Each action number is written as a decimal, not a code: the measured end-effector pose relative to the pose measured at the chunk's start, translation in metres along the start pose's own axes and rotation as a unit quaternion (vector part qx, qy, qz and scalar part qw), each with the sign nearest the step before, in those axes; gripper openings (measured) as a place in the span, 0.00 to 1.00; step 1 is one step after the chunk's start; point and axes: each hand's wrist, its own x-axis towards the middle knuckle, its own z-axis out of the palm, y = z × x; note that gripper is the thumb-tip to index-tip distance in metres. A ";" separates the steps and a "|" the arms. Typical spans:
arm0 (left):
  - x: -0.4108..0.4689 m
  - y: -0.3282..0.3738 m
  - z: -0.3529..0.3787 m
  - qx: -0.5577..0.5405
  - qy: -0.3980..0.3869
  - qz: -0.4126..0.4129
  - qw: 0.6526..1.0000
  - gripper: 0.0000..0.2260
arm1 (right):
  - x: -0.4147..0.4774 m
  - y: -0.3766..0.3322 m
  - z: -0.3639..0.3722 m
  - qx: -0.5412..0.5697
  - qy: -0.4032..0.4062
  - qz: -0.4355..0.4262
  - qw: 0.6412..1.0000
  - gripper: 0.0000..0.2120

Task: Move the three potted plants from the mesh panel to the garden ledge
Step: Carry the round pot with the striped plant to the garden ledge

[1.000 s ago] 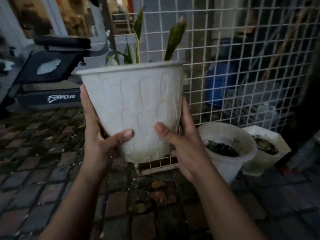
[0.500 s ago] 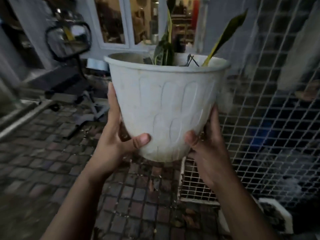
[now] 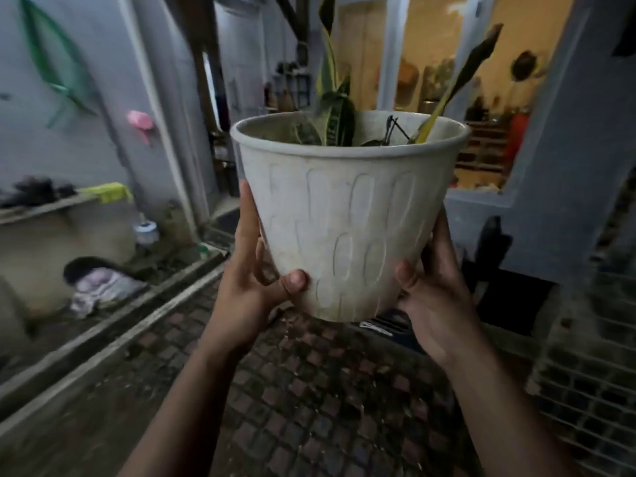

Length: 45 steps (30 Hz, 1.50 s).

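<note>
Pot (image 3: 347, 228) carried upright in mid-air over brick paving (image 3: 309, 390), clasped low on both sides by left hand (image 3: 253, 287) and right hand (image 3: 435, 297); not yet on ledge (image 3: 113, 318) at left; other two plants unseen.

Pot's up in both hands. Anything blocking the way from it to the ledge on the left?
Nothing visible does. The white pot is held in the air by the left hand and right hand; the brick paving between it and the concrete ledge lies bare.
</note>
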 end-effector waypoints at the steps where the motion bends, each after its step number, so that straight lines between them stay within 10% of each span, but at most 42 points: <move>1: 0.004 0.003 -0.014 0.000 0.017 0.011 1.000 0.51 | 0.010 0.005 0.014 0.005 -0.012 -0.005 1.000 0.50; 27: 0.184 -0.215 -0.224 0.140 0.295 -0.021 0.945 0.55 | 0.410 0.259 0.130 0.080 -0.265 0.084 0.957 0.45; 45: 0.323 -0.403 -0.523 0.211 0.340 -0.070 0.914 0.58 | 0.644 0.529 0.313 0.101 -0.251 0.106 0.957 0.46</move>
